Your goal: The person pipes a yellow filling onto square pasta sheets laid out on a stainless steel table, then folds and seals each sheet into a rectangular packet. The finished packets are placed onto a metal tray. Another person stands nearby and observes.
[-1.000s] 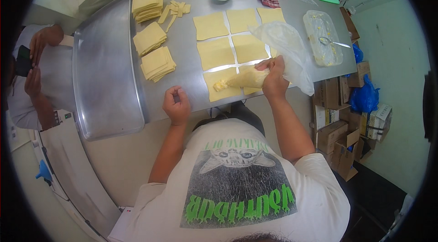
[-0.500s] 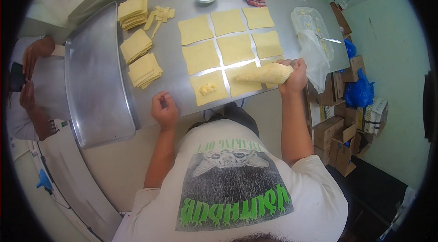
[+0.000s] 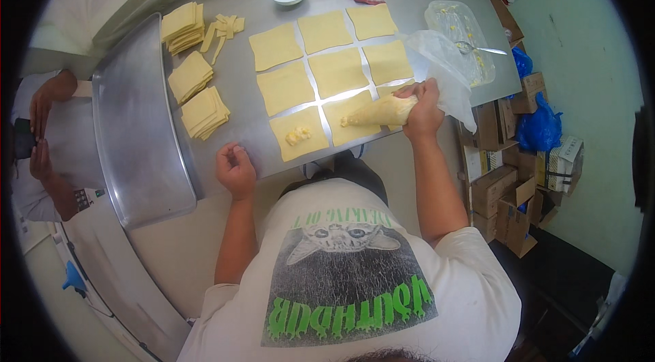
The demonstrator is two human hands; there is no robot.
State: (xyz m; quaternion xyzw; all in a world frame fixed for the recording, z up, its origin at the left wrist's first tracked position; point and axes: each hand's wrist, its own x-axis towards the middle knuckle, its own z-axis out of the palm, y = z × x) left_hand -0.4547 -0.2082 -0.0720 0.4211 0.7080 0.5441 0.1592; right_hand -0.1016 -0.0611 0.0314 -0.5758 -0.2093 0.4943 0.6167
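Far left I see another person's hands (image 3: 42, 99), one holding a dark phone. Next, a metal tray (image 3: 140, 150), then stacks of dough squares (image 3: 198, 92). My left hand (image 3: 235, 169) rests on the steel table (image 3: 235, 75) edge, fingers curled shut, holding nothing. One laid-out dough square (image 3: 298, 134) carries a yellow dab. My right hand (image 3: 423, 111) is clenched around a piping bag (image 3: 383, 112), tip over the neighbouring square.

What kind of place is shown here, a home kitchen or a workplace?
Probably a small commercial kitchen: a steel worktable laid with dough squares, a piping bag in the right hand, and stacked cardboard boxes.
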